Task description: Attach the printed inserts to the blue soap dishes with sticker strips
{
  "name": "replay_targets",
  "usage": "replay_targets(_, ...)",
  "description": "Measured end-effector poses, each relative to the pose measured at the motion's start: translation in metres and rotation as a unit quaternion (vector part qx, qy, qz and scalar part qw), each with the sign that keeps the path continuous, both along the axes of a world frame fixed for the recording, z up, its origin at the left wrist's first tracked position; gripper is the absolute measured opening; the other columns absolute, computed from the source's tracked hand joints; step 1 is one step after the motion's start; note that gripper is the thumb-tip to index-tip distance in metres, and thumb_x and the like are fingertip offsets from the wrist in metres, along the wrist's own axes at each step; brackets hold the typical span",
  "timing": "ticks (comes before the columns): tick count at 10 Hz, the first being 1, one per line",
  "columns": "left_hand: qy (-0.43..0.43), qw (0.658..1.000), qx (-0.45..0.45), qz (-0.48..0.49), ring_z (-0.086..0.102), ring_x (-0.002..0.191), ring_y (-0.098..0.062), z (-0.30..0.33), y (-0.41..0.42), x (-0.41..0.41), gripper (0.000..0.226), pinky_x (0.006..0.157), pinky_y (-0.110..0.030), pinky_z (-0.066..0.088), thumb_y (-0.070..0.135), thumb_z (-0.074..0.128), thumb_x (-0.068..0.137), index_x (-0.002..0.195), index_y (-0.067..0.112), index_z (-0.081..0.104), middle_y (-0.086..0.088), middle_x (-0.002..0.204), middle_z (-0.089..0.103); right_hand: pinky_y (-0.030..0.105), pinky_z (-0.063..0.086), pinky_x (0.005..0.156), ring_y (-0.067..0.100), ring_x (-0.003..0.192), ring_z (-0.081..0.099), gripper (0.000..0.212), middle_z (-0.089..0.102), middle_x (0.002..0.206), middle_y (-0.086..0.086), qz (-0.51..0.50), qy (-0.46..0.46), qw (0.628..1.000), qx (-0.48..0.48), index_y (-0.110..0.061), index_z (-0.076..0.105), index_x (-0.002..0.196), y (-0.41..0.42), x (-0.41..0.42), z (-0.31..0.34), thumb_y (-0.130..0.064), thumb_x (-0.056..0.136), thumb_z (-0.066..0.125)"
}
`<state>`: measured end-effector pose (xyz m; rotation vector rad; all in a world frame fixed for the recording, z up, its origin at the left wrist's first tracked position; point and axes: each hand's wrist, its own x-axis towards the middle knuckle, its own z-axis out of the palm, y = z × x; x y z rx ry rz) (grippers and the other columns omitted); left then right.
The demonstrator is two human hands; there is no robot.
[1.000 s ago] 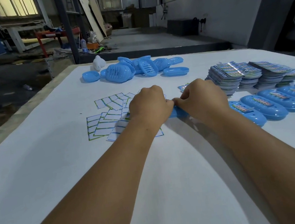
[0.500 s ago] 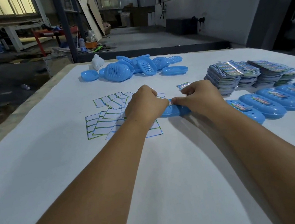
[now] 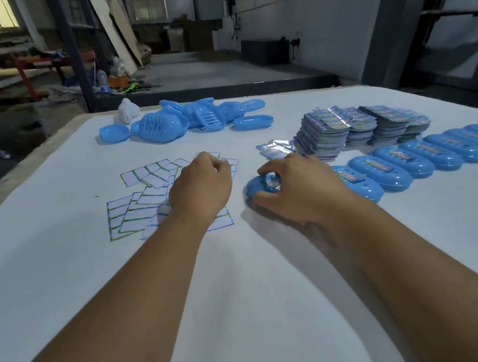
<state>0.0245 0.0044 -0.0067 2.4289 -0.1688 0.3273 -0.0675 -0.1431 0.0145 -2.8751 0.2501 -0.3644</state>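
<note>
White table (image 3: 246, 287) in a dim workshop. My right hand (image 3: 297, 191) grips the blue soap dish (image 3: 252, 186) (insert on top); my left hand (image 3: 201, 186), fingers curled, hovers over sticker strips (image 3: 143, 206). I should pinch one strip cleanly.

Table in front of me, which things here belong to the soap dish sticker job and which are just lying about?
Belongs to the job:
soap dish under the right hand
finished dishes row
loose dish pile
printed insert stacks
sticker sheets, under the left hand

Just lying about:
white figurine
floor clutter beyond the table
</note>
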Motion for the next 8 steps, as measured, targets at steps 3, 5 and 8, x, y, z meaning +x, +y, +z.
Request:
replay_targets(3,-0.013,1.000,0.006,-0.008,0.054,0.089,-0.021,-0.003,0.000,0.002,0.018,0.076,-0.035,0.041,0.049,0.044,0.097,0.097,0.034,0.053,0.008,0.091,0.055,0.038,0.031,0.076,0.036,0.103,0.048,0.039,0.056,0.113,0.010,-0.135,0.007,0.990,-0.044,-0.016,0.059,0.096,-0.015,-0.019,0.003,-0.052,0.080,0.056)
replay_targets(5,-0.018,1.000,0.011,-0.022,0.057,0.087,-0.020,-0.003,0.001,0.001,0.018,0.075,-0.034,0.042,0.050,0.046,0.096,0.096,0.034,0.054,0.009,0.088,0.057,0.043,0.039,0.093,0.038,0.119,0.046,0.044,0.052,0.132,0.010,-0.151,-0.008,0.988,-0.033,-0.023,0.057,0.131,-0.027,-0.020,0.002,-0.027,0.087,0.059)
replay_targets(8,-0.011,0.999,-0.007,-0.047,0.063,0.086,-0.021,0.000,0.002,-0.005,0.020,0.075,-0.035,0.048,0.050,0.049,0.095,0.095,0.032,0.059,0.003,0.086,0.069,0.043,0.039,0.093,0.038,0.119,0.048,0.045,0.053,0.131,0.009,-0.157,-0.052,0.985,-0.049,-0.029,0.057,0.132,-0.044,-0.013,-0.004,-0.014,0.089,0.055)
